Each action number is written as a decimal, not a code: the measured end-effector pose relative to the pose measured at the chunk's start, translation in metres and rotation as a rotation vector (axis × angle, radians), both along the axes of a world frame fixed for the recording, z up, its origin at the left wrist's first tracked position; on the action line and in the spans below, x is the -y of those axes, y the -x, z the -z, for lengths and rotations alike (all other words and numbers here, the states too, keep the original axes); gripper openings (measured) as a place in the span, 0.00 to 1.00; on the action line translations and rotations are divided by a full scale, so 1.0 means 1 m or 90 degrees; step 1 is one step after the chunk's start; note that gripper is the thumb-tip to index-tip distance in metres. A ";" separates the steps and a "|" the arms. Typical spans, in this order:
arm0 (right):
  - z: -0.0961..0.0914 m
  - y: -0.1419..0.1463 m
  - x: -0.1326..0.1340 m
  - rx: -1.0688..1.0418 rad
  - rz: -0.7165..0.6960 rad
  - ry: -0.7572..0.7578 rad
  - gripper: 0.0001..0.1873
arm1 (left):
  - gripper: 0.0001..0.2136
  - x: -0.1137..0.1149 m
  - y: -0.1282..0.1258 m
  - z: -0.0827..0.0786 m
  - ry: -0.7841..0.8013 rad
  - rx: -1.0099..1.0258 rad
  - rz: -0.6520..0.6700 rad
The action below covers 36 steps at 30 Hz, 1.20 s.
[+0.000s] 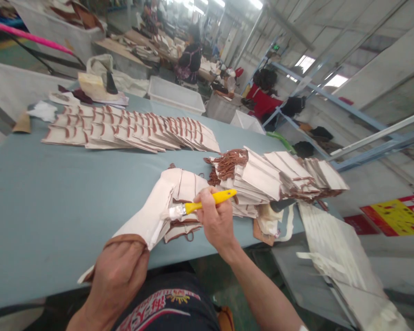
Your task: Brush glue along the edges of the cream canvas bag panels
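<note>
My right hand [215, 220] is closed around the yellow handle of a paintbrush [212, 201]. The brush's whitish bristles touch the edge of a cream, boot-shaped fabric piece [148, 211] with a brown band at its opening. At that brown-edged end, my left hand [122, 271] grips the piece, its fingers curled and partly hidden by the cloth. Under and beside the brush lies a small stack of similar brown-trimmed pieces [183, 230], some with little loops showing.
A long row of overlapping cream pieces [131, 131] lies across the back of the blue-green table [72, 197]. More bundles [260, 177] are piled at right, beside a cardboard scrap [262, 234]. White bins [175, 94] stand beyond the table, where other people sit working.
</note>
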State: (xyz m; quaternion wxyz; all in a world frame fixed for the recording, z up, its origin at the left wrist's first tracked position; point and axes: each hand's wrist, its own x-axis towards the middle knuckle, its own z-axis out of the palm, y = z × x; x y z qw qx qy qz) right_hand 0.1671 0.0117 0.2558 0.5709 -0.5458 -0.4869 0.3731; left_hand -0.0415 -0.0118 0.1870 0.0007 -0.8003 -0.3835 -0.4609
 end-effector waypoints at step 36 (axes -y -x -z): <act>0.022 0.006 -0.016 0.347 0.058 -0.443 0.11 | 0.14 -0.014 -0.004 -0.036 0.359 0.209 0.045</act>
